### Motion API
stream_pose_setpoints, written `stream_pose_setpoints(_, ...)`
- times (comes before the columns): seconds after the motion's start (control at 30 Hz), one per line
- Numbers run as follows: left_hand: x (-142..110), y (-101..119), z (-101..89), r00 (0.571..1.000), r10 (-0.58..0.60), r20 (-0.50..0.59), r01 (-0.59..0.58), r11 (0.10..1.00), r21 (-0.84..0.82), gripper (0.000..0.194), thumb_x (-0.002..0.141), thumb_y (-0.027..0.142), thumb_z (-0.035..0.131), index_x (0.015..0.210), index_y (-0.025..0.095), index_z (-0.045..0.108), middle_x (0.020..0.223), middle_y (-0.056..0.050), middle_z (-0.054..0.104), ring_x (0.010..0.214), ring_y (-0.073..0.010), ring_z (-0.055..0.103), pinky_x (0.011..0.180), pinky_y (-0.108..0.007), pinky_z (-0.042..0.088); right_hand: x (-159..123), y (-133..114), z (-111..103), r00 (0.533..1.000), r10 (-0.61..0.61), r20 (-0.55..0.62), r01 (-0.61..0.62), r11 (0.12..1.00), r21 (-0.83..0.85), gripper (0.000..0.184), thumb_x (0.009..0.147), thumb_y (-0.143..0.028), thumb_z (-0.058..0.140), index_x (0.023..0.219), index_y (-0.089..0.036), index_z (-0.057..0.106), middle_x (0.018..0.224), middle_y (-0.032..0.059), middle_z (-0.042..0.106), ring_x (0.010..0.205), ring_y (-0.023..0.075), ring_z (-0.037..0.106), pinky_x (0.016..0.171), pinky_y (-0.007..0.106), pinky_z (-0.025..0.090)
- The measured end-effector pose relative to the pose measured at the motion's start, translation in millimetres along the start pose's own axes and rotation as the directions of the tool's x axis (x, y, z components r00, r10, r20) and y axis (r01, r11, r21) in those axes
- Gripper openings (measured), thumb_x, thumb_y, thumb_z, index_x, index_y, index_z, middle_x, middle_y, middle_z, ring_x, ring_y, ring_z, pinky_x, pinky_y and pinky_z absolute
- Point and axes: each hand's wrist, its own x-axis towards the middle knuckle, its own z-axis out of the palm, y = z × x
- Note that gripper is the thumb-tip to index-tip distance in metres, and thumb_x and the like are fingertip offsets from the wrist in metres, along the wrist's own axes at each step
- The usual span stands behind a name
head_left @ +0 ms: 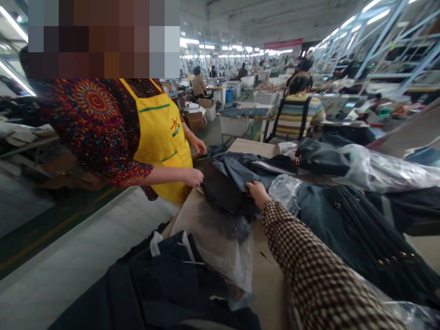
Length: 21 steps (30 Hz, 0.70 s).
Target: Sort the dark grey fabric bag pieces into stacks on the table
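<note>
Fingers (pixel 251 187) of your right hand (pixel 258 194) pinch closed on the dark garment (pixel 235 170) — clear plastic (pixel 285 189) just right of them, a co-worker's hand (pixel 194 178) to their left.

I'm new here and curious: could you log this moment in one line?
right hand: pinching dark cloth; left hand: out of view; co-worker's hand: near cloth; clear plastic: nearby

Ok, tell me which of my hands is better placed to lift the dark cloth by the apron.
Probably your right hand: it pinches the dark cloth, while your left hand is out of view.
</note>
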Motion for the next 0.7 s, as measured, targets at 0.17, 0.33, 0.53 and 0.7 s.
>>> stream_pose_setpoints(0.17, -39, 32, 17.9, 0.998, -0.053, -0.046, 0.041, 0.973, -0.225, 0.075, 0.067, 0.069, 0.062, 0.138, 0.059, 0.039, 0.143, 0.005, 0.052, 0.131, -0.0336, 0.047, 0.092, -0.055, 0.052, -81, -25, -26, 0.955, -0.292, 0.055, 0.292, 0.956, 0.001, 0.011, 0.085, -0.022, 0.058, 0.088, -0.015, 0.066, 0.103, 0.0049, 0.064, 0.094, 0.0178, 0.06, 0.078, 0.026, 0.051)
stream_pose_setpoints(0.33, -48, 85, 32.1, 0.967, -0.237, -0.091, 0.13, 0.77, -0.625, 0.068, 0.088, 0.068, 0.03, 0.145, 0.035, 0.041, 0.141, -0.009, 0.054, 0.118, -0.0302, 0.061, 0.091, -0.049, 0.054, -238, -39, -29, 0.635, -0.699, 0.327, 0.763, 0.633, -0.128, 0.015, 0.084, -0.021, 0.052, 0.082, -0.017, 0.067, 0.123, 0.0125, 0.059, 0.113, 0.0248, 0.056, 0.091, 0.036, 0.05)
stream_pose_setpoints(0.53, -17, 130, 35.7, 0.786, -0.503, 0.359, 0.357, -0.103, -0.928, 0.044, 0.092, 0.045, 0.051, 0.12, 0.012, 0.062, 0.091, -0.014, 0.074, 0.072, -0.0243, 0.071, 0.074, -0.039, 0.058, -404, -2, -33, 0.458, -0.548, 0.7, 0.852, 0.494, -0.171, 0.022, 0.075, -0.014, 0.06, 0.094, -0.022, 0.069, 0.104, 0.0089, 0.07, 0.1, 0.0242, 0.064, 0.091, 0.034, 0.053)
stream_pose_setpoints(0.7, -38, 157, 34.0, 0.745, -0.629, 0.221, 0.234, -0.065, -0.97, 0.038, 0.086, 0.02, 0.062, 0.124, 0.018, 0.059, 0.085, -0.008, 0.075, 0.066, -0.021, 0.071, 0.072, -0.037, 0.06, -424, 30, -63, 0.775, -0.482, 0.408, 0.587, 0.789, -0.181, 0.025, 0.092, -0.026, 0.045, 0.103, -0.021, 0.067, 0.094, 0.0086, 0.071, 0.089, 0.021, 0.067, 0.078, 0.031, 0.057)
